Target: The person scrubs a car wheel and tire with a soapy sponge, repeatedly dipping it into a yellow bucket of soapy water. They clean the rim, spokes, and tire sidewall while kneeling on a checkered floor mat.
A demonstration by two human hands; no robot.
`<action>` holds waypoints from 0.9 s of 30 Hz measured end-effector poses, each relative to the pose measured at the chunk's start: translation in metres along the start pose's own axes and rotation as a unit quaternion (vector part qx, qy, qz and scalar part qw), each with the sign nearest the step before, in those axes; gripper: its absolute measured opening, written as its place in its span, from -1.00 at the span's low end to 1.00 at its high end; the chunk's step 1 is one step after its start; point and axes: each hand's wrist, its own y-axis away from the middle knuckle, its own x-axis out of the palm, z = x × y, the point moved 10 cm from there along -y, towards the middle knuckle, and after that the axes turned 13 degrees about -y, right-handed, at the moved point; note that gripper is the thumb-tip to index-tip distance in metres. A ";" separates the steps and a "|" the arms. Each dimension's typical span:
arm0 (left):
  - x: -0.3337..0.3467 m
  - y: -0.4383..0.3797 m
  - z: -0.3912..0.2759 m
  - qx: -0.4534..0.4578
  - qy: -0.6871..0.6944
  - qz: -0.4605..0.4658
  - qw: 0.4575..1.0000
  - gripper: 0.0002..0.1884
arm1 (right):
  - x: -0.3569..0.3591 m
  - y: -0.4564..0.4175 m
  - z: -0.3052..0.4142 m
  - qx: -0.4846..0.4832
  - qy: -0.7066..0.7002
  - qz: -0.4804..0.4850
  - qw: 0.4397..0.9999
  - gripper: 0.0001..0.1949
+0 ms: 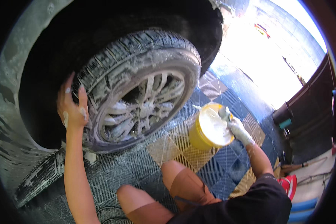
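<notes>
A car tire (120, 64) and its multi-spoke alloy wheel (147, 109), both streaked with suds, fill the middle of the view. My left hand (74, 105) rests on the tire's left side near the tread, fingers spread, with dabs of foam on it. To the right of the wheel, a yellow bucket (198, 134) holds white suds (214, 126). My foam-covered right hand (238, 127) is at the bucket's right rim, closed around a brush (224, 114) whose type I cannot tell; its greyish end lies over the suds.
Foam-streaked car bodywork (5, 112) surrounds the dark wheel arch on the left. Interlocking grated floor tiles (226, 168) lie below. A black bucket (282, 113) stands at the right, with a red object (289, 183) farther down. A dark hose (109, 208) lies near my knees.
</notes>
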 end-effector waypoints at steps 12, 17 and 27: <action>-0.001 0.003 0.014 -0.008 -0.050 0.014 0.999 -0.44 | 0.091 0.014 -0.053 -0.147 0.356 0.031 0.922 -0.61; 0.003 0.004 0.003 -0.048 0.026 -0.006 0.999 -0.45 | -0.011 -0.050 -0.124 -0.122 0.545 -0.029 0.829 -0.64; -0.011 -0.006 -0.001 -0.016 -0.025 0.002 1.000 -0.50 | -0.005 -0.029 0.122 -0.125 -0.089 -0.019 0.988 -0.72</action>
